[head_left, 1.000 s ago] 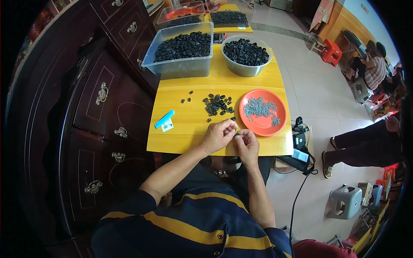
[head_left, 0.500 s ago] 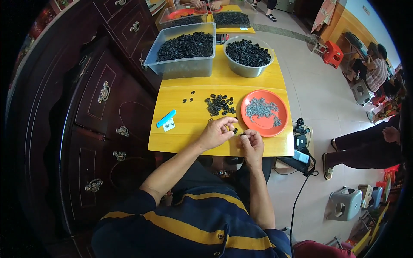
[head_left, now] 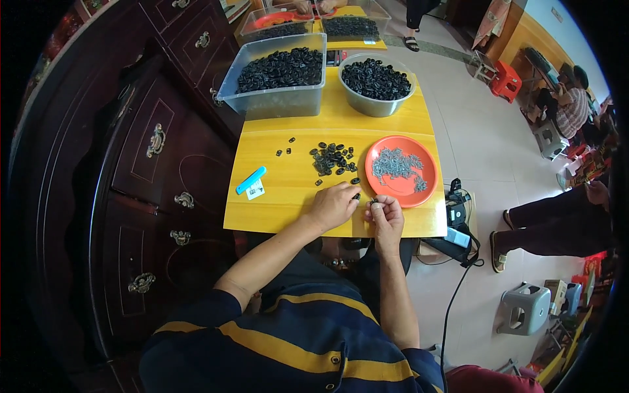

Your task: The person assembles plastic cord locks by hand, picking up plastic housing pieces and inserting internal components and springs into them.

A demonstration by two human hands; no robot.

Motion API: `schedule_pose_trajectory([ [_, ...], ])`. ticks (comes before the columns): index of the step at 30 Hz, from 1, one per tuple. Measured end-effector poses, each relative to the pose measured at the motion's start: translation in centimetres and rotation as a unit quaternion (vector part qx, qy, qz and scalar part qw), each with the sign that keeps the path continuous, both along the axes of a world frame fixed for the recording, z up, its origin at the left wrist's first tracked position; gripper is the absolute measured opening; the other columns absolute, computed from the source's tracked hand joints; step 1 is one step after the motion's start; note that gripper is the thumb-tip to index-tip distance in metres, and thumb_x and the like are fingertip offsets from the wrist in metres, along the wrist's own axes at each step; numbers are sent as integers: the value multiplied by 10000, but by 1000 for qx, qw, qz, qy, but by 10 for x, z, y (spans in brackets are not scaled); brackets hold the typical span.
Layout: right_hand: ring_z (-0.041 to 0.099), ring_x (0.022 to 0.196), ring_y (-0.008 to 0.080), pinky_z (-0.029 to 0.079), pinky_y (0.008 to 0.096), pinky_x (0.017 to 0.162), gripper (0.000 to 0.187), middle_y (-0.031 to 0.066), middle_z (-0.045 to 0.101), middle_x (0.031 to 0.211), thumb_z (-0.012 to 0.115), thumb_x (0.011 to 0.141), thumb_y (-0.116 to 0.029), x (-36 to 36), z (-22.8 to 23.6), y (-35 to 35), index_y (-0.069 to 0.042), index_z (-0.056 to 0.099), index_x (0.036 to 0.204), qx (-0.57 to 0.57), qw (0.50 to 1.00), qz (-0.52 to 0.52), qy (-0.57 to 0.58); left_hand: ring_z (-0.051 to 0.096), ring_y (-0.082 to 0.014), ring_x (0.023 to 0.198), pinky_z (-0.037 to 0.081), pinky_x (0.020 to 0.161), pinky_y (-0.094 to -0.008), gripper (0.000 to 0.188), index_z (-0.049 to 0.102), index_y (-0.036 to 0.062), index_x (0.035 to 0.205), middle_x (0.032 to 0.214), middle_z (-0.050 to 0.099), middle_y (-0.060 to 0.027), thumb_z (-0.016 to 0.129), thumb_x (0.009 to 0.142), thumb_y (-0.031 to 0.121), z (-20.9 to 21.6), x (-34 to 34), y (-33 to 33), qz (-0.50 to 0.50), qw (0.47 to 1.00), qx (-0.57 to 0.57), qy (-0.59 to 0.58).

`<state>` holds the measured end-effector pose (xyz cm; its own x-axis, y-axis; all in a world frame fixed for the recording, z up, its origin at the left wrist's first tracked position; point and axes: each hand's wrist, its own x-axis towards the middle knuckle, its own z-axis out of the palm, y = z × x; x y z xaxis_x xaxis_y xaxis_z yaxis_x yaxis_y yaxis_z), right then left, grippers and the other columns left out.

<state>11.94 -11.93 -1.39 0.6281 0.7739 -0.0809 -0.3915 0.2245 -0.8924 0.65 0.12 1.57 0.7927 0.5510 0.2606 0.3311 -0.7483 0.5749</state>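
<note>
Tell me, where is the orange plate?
In the head view, the orange plate sits on the right side of the yellow table, beside the small black pieces and just beyond the right hand.

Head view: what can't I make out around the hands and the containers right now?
- What the left hand and right hand pinch: a small dark piece shows between them, too small to identify.
- The grey pieces on the orange plate: too small to tell their shape.
- How deep the clear bin and metal bowl are filled: only the top layer shows.
- The far table's trays: cut off by the top edge.
</note>
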Motion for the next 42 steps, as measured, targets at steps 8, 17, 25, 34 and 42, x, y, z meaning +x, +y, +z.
schedule_pose_trajectory([
  [8,588,750,79,498,219,697,132,9,601,884,574,967,-70,1,2,3,-35,539,1089,-9,1000,-1,-12,633,-344,823,519,691,-437,126,593,48,940,883,607,-131,625,843,122,1,6,2,3,1000,-4,-24],
  [17,592,756,78,497,213,685,148,12,612,900,578,958,-68,0,-1,1,-34,542,1097,0,1000,7,-13,633,-267,672,497,604,-362,115,563,24,889,804,607,-111,654,820,35,-2,0,-1,-27,988,-65,-136],
  [25,590,741,82,503,219,682,126,14,616,889,579,961,-67,-2,2,0,-40,553,1081,-5,1000,3,-3,567,-35,744,489,653,-207,189,575,4,1096,897,610,-8,611,912,28,2,1,2,-13,889,-378,-259],
  [34,596,756,83,515,230,710,150,29,635,908,573,966,-73,1,4,2,-32,572,1110,-18,1000,8,-13,517,-22,687,475,632,-193,174,569,16,1094,865,561,23,595,923,28,-12,-3,4,-49,876,-409,-252],
  [42,586,743,82,499,223,699,159,26,627,882,565,967,-65,-1,6,-1,-25,580,1120,-14,1000,16,-13,537,-31,712,482,643,-196,247,596,9,1139,923,578,8,570,896,-24,-11,-9,0,-85,850,-462,-238],
])
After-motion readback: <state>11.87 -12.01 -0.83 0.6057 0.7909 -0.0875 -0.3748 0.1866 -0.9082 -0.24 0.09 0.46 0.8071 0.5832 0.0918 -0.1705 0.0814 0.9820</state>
